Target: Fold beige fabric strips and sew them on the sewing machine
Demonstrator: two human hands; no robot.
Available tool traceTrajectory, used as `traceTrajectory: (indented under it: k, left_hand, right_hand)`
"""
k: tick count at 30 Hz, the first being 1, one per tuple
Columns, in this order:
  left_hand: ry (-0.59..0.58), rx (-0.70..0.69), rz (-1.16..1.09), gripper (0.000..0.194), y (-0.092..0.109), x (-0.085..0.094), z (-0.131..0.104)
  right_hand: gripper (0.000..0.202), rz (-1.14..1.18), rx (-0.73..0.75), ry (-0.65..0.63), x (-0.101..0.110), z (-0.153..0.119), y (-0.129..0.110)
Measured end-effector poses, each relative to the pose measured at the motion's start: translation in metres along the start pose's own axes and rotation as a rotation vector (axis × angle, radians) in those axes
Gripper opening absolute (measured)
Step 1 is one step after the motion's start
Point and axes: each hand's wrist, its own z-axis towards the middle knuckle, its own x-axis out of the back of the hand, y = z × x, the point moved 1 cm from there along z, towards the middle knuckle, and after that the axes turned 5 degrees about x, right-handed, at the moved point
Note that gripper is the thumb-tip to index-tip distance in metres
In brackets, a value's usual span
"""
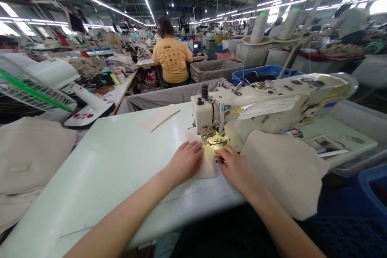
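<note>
A beige fabric piece (207, 165) lies on the pale green table under the needle area of a white sewing machine (208, 115). My left hand (189, 157) rests flat on the fabric's left side, fingers together and pointing toward the machine head. On the other side, my right hand (232, 165) is closed by the fabric's right edge, just in front of the lit presser foot (216, 141). A dark bit shows under its fingertips; what they pinch is hidden. Another folded beige piece (160, 117) lies farther back on the table.
Beige cloth (284, 169) hangs over the table's right side, and more beige cloth (33, 153) is piled at far left. A white fan (51, 76) stands back left. A person in a yellow shirt (172, 60) sits ahead. Thread cones (258, 28) stand behind the machine; a blue crate (356, 205) is lower right.
</note>
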Motion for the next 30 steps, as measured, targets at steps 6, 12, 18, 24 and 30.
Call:
traceTrajectory:
  k: [6, 12, 18, 24, 30]
  left_hand:
    - [-0.023, -0.073, -0.073, 0.028, 0.026, -0.002, -0.023]
    - [0.017, -0.074, -0.086, 0.033, 0.024, -0.007, -0.028]
    - [-0.001, -0.088, -0.064, 0.033, 0.023, -0.005, -0.028]
    - [0.033, -0.108, -0.055, 0.032, 0.024, -0.008, -0.031]
    - [0.058, -0.112, -0.047, 0.033, 0.022, -0.010, -0.030]
  right_hand:
    - [0.024, 0.048, -0.024, 0.042, -0.017, -0.016, 0.014]
    - [0.021, 0.038, -0.054, 0.026, -0.018, -0.013, 0.012]
    - [0.019, 0.042, -0.068, 0.032, -0.017, -0.013, 0.009]
    - [0.021, 0.022, -0.058, 0.035, -0.021, -0.012, 0.011]
    - [0.023, 0.009, -0.082, 0.016, -0.020, -0.012, 0.010]
